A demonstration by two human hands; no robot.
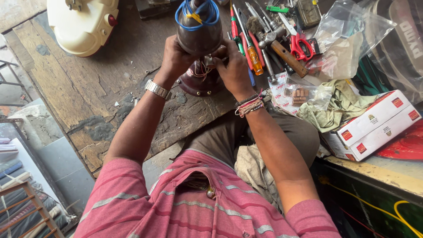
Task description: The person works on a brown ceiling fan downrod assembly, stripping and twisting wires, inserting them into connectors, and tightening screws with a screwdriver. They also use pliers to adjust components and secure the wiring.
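a person seated at a worn wooden bench (88, 88) works on a dark, rounded motor housing (199, 31) near the bench's far edge. the left hand (176, 57) is wrapped around the side of the upper shell, clenched on it and tipping it up — seemingly so the gap beneath stays open. the right hand (233, 68) is pressed in at that gap, fingers pinched around something small among the thin wires (202, 70); exactly what they grasp cannot be told. the lower half of the housing (200, 83) rests on the bench directly under the raised shell, the wires running between the two parts. a loop of blue cable (194, 13) sits on top of the shell.

to the right of the work, tools crowd the bench — screwdrivers with red and orange handles (251, 50), a wooden-handled hammer (284, 53) and red-handled scissors (299, 44), all just beside the right hand. further right lie clear plastic bags (343, 39), a crumpled olive cloth (339, 105) and white-and-red cartons (379, 123) at the bench's right edge. a cream plastic casing (83, 24) sits at the far left corner, well apart. small screws and debris dot the boards near the left wrist, which wears a metal watch (157, 89).
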